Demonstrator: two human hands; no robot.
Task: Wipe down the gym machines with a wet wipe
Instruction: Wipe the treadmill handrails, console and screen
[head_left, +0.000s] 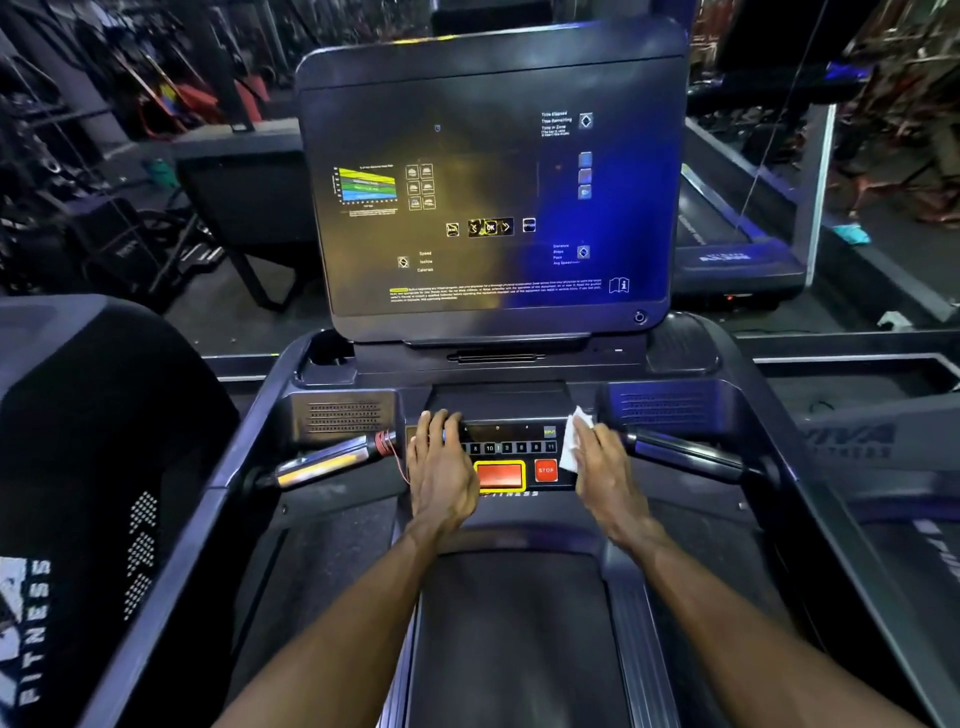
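Note:
I stand on a dark treadmill with a large console screen (493, 182) in front of me. Below it lies the control panel (511, 448) with number keys, a red pad in a yellow frame and a red STOP button (546, 471). My left hand (441, 467) rests flat on the panel's left end, fingers straight. My right hand (602, 467) presses a white wet wipe (571, 441) against the panel's right end, fingers extended over it.
Two handlebar grips stick out beside the panel, the left grip (322, 462) and the right grip (685, 452). A red cord (387, 444) is wound at the left grip's base. Another treadmill's shroud (93, 441) stands at my left; more machines lie at the right and behind.

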